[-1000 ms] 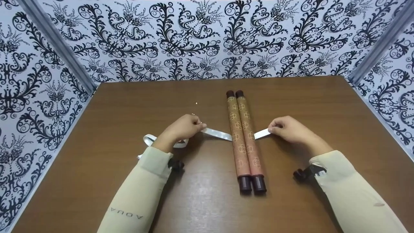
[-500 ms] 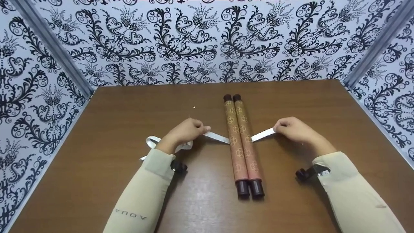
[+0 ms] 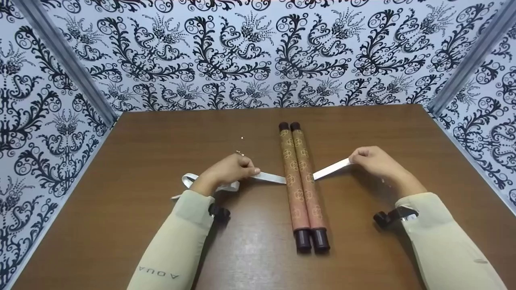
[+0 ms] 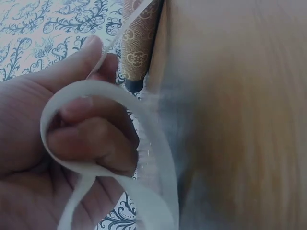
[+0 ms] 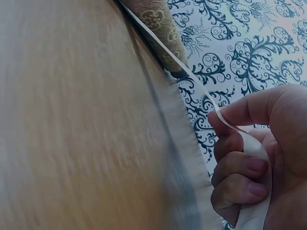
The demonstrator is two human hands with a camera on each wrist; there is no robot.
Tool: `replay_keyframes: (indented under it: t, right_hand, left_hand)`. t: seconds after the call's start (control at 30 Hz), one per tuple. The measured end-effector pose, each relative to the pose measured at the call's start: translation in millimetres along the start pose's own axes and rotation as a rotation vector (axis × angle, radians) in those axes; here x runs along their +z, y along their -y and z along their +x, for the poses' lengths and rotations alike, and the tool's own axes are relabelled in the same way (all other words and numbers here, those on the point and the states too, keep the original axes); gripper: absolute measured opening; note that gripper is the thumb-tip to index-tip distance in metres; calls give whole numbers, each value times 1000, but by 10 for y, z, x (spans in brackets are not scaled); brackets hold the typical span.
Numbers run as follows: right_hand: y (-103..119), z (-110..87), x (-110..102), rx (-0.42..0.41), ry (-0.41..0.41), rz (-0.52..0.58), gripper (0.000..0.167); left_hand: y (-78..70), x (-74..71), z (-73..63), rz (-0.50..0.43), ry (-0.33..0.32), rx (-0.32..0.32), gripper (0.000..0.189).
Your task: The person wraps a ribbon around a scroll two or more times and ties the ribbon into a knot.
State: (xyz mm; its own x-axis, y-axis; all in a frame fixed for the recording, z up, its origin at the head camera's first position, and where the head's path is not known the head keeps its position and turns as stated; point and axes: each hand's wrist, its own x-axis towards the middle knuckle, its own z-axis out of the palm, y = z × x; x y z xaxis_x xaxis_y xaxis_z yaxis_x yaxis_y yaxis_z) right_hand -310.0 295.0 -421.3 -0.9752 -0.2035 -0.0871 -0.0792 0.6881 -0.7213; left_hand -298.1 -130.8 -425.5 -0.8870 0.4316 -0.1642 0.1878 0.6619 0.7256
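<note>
Two long rolls (image 3: 300, 181), patterned in gold fading to pink with dark end caps, lie side by side on the table. A white ribbon (image 3: 271, 177) passes under them and comes out on both sides. Left of the rolls, my left hand (image 3: 231, 171) pinches the ribbon between thumb and finger. Loose ribbon (image 4: 158, 158) loops round its curled fingers in the left wrist view. On the other side, my right hand (image 3: 375, 161) pinches the ribbon's other end, which slants up taut from the rolls. The right wrist view shows ribbon (image 5: 254, 211) also running through the curled fingers.
The brown wooden table (image 3: 169, 137) meets a patterned back wall (image 3: 258, 52), with similar walls at both sides. A spare loop of ribbon (image 3: 187, 180) lies by the left wrist. Dark wrist mounts (image 3: 219, 213) stick out below both cuffs.
My right hand has moved away to the right, so more ribbon shows on that side. The left hand has come slightly lower with its end. The rolls stay side by side.
</note>
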Motion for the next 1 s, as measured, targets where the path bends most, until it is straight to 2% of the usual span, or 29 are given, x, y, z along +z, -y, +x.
replay_keyframes:
  t: [0.17,0.4,0.63,0.8,0.87,1.0]
  right_hand:
    - [-82,1,-82,31,-30,45,27]
    - [-173,-3,-195,83,-58,104,28]
    - [-240,0,-246,99,-83,134,25]
    - [-281,5,-290,113,-83,125,23]
    - [-300,8,-313,118,-79,112,23]
    - [-335,4,-358,124,-62,122,21]
  left_hand:
    - [-25,-30,-29,16,20,-7,28]
    - [-33,-43,-43,111,55,9,18]
    - [-14,9,-26,-109,72,-59,16]
    - [-5,18,-16,-131,58,-55,32]
    - [-9,16,-13,-169,63,-66,39]
    - [-28,23,2,-266,54,-82,39]
